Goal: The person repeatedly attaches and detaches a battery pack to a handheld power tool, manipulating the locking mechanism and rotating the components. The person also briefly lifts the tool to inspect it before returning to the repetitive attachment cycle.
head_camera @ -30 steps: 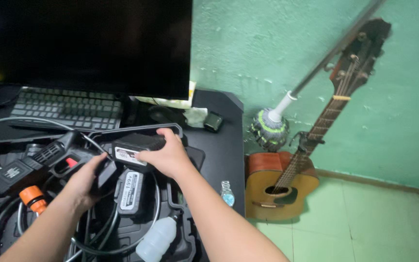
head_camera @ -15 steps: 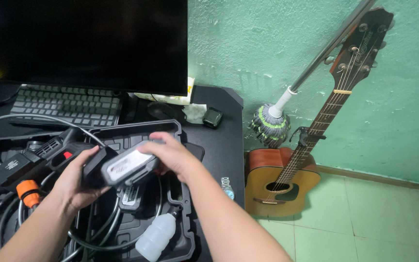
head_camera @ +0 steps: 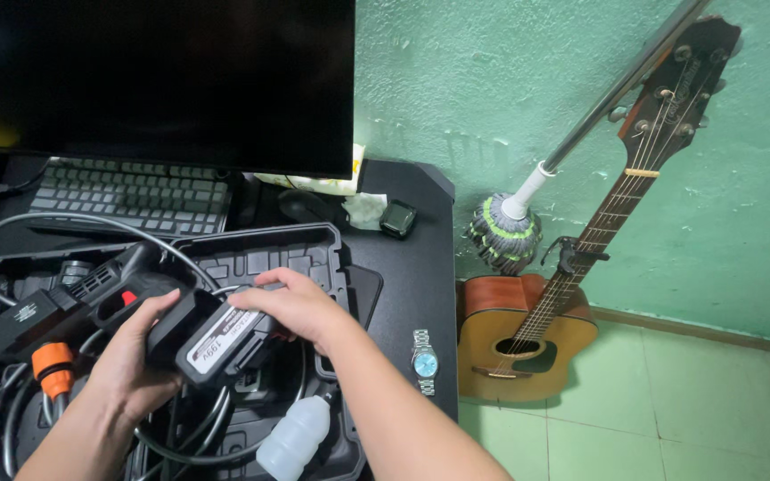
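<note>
Both hands are wrapped around the black battery pack (head_camera: 225, 343), the left hand (head_camera: 131, 365) under it and the right hand (head_camera: 300, 307) on top. It sits just above the open black tool case (head_camera: 269, 254) on the worktop (head_camera: 412, 267). The lifting-out step looks under way; next it needs a steady grip.

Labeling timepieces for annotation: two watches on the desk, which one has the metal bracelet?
The wristwatch with the pale blue dial, lying near the desk's front right edge by the right forearm. The other, a dark square watch, sits farther back near the monitor.
</note>
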